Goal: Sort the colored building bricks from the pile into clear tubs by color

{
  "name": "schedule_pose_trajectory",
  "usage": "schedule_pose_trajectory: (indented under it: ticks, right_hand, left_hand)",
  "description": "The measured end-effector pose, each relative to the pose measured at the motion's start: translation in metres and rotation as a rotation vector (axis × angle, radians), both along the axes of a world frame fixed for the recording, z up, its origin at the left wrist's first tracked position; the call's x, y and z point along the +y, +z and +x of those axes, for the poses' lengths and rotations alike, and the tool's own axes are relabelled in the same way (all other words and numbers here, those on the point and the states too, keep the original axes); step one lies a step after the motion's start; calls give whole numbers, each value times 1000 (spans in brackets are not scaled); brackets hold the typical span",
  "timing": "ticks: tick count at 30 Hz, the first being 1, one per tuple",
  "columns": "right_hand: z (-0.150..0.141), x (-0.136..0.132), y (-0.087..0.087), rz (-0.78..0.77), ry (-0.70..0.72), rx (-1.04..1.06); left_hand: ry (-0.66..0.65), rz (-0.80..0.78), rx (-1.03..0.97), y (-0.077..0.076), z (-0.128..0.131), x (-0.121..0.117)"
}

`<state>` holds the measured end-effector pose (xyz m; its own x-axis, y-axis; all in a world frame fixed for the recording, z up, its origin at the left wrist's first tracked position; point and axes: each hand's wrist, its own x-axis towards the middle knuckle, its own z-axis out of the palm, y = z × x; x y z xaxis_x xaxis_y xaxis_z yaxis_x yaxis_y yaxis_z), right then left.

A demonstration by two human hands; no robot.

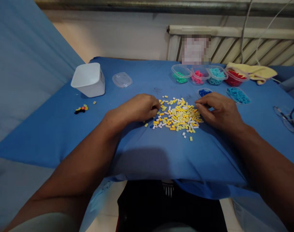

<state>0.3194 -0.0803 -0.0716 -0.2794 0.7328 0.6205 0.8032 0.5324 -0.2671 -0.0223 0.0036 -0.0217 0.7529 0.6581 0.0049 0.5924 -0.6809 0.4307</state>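
A loose pile of small toy bricks [179, 115], yellow, pale green, white and orange, lies spread on the blue cloth between my hands. At the pile's left edge is my left hand [143, 107], fingers curled inward and closed; whatever they hold is hidden. A few dark blue bricks [151, 126] show close below it. My right hand [220, 110] rests at the right edge of the pile, thumb and forefinger brought together in a pinch. Anything between those fingertips is too small to make out. Just behind that hand is a clear tub of dark blue bricks [204, 92], partly covered.
Along the back right stand clear tubs of green bricks [180, 77], pink bricks [197, 77], light blue bricks [216, 74] and red bricks [235, 77]. Blue pieces [238, 95], glasses [287, 119] and a yellow cloth [260, 72] lie right. Left are a white container [89, 80], lid [122, 80] and dark bricks [79, 110].
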Motion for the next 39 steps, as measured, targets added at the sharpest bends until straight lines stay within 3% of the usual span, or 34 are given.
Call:
schedule_pose_trajectory:
  ticks: [5, 10, 18, 26, 29, 32, 36, 39]
  right_hand:
    - [-28, -8, 4, 51, 169, 32]
    - [-46, -12, 0, 97, 236, 53]
    - [-47, -10, -1, 167, 282, 66]
    - [-50, -6, -3, 68, 316, 91]
    - [-43, -4, 0, 43, 243, 139]
    - [-19, 2, 1, 36, 31, 200]
    - [30, 12, -2, -11, -299, 213]
    - [58, 19, -9, -75, -454, 162]
  left_hand:
    - [187, -498, -534, -10, 26, -14]
    - [217, -795, -769, -18, 53, -34]
    - [244, -798, -743, -20, 56, -38]
    - [262, -792, -751, -24, 63, -40]
    - [231, -643, -779, -29, 59, -35]
    - [180, -311, -717, -35, 49, -26]
    - [-77, 121, -500, -41, 40, -23]
    - [-203, 278, -306, -45, 43, -28]
